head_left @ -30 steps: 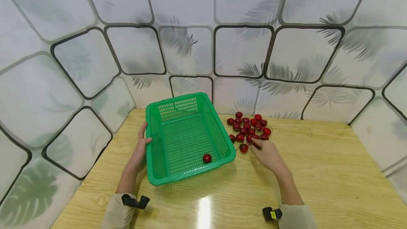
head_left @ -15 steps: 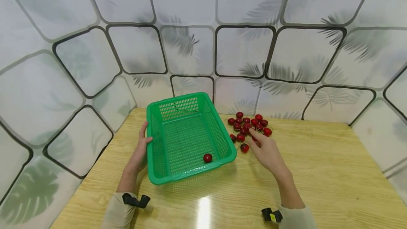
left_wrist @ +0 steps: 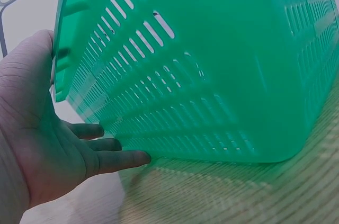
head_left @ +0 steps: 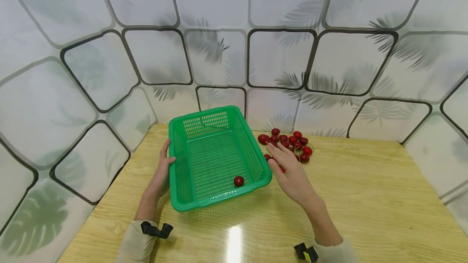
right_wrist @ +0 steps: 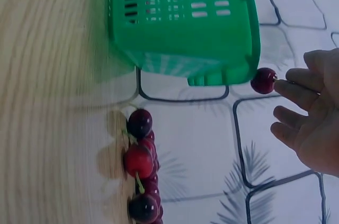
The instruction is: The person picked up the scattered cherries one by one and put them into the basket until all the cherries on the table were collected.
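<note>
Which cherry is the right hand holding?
The raised cherry beside the green basket; the cherry pile lies on the table, the lone cherry inside the basket.

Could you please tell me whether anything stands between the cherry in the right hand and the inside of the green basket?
Only the right wall of the green basket: the cherry held by the right hand is outside it and would probably have to pass over the rim. Nothing else visible is in the way.

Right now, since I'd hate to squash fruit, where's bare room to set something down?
Biggest free patch: table right of the cherries and right forearm; a smaller one lies in front of the green basket, between the forearms. Crowded: right of the basket, by cherries and the right grip.
</note>
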`<state>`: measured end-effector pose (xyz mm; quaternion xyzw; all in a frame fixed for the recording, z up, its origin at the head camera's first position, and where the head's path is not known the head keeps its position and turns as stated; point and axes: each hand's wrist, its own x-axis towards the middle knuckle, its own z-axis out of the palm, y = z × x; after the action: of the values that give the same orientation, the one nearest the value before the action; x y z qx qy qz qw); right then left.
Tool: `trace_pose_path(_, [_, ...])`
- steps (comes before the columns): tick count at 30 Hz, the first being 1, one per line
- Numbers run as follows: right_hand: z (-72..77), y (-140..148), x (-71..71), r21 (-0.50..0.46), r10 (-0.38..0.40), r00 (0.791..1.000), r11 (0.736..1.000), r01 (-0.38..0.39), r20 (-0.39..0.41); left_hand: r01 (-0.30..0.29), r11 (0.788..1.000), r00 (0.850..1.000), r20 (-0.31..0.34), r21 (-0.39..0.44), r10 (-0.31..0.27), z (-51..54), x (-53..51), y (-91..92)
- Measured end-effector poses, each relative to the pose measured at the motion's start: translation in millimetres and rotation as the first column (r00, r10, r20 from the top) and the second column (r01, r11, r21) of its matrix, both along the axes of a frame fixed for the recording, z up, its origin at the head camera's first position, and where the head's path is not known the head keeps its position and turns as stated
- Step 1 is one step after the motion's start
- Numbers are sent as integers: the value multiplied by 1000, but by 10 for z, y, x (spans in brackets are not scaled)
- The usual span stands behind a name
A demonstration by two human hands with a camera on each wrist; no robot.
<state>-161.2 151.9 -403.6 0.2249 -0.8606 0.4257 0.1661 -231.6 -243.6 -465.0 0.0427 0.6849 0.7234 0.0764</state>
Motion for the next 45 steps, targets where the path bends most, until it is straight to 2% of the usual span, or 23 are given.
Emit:
trace_pose_path(3, [2, -105, 23, 21, 53, 999, 998, -53, -1, -1, 1000, 1000, 0, 1, 1, 3, -5, 2])
trace_pose_path(8, [-27, -256, 38, 133, 74, 997, 988, -72, -10, 1, 1000, 1000, 9, -9, 0, 0, -4, -7])
trace_pose_path(16, [-83, -471, 98, 327, 91, 994, 943, -66, -61, 8, 1000, 1000, 27, -29, -7, 15, -3, -24])
trace_pose_path(24, [-180, -623, 135, 383, 120, 989, 912, -144, 86, -15, 1000, 1000, 24, -17, 15, 25, 7, -59])
trace_pose_path(31, [-143, -613, 66, 366, 134, 980, 913, -179, 144, -24, 999, 999, 35, -33, 25, 11, -2, -35])
trace_pose_path(34, [-86, -624, 11, 375, 148, 968, 901, -216, 202, -37, 999, 999, 30, -36, 38, 4, -6, -13])
trace_pose_path(39, [-13, -709, -126, 388, 148, 944, 884, -259, 294, -22, 999, 999, 26, -27, 23, 24, -15, -6])
trace_pose_path(45, [-23, -801, -285, 366, 177, 910, 874, -320, 374, -19, 1000, 999, 33, -20, 19, 35, -7, -7])
